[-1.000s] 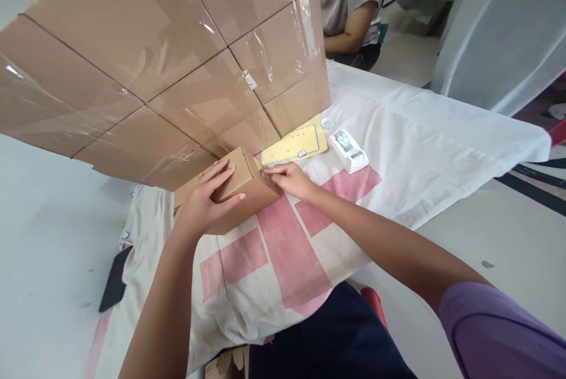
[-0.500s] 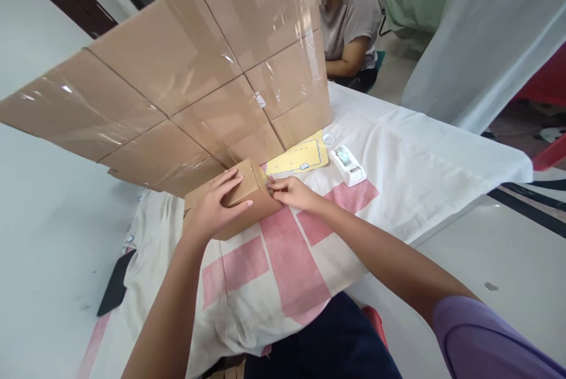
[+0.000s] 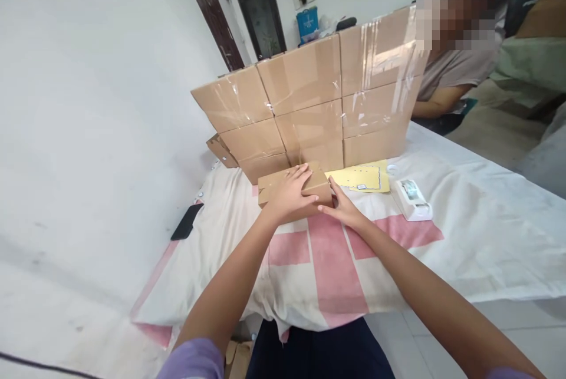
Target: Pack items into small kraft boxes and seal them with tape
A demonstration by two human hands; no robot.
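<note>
A small brown cardboard box (image 3: 318, 175) lies on the cloth-covered table. My left hand (image 3: 289, 193) rests on its top and near edge, with fingers spread and the thumb pointing right. At the box's right end is my right hand (image 3: 347, 209), thumb and fingers apart around the corner. Its fingertips are close against that end face; whether they press on it I cannot tell. Just beyond the right hand lies a yellow sheet (image 3: 374, 175) with a blue wavy outline.
A wall of taped cardboard boxes (image 3: 305, 81) stands right behind the small box. To the right sits a white tape dispenser (image 3: 413, 201). A dark flat object (image 3: 186, 223) lies at the table's left edge. Beyond the boxes, a person (image 3: 455, 78) sits on the right.
My right hand has gone from a pinch at the box's right end to spread fingers there. My left hand stays on top. The view has swung, showing more wall and room behind.
</note>
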